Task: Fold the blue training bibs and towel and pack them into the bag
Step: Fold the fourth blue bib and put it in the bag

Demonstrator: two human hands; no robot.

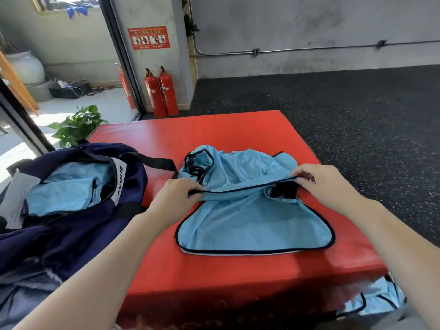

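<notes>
Bib (pixel 252 220) on mat (pixel 214 134): your L hand (pixel 176 196) & R hand (pixel 326 182) pinch trim edge taut, prob to fold square; bag (pixel 71 210) open nearby

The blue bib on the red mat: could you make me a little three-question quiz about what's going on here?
1. True or false: both hands grip the black-trimmed edge of the blue bib lying on the red mat.
2. What already lies inside the navy bag? A) a fire extinguisher B) light blue fabric C) a plant
3. Fill in: the bag sits to the ___ of the bib.

Key: 1 true, the left hand and right hand each pinch the edge; 2 B; 3 left.
</notes>
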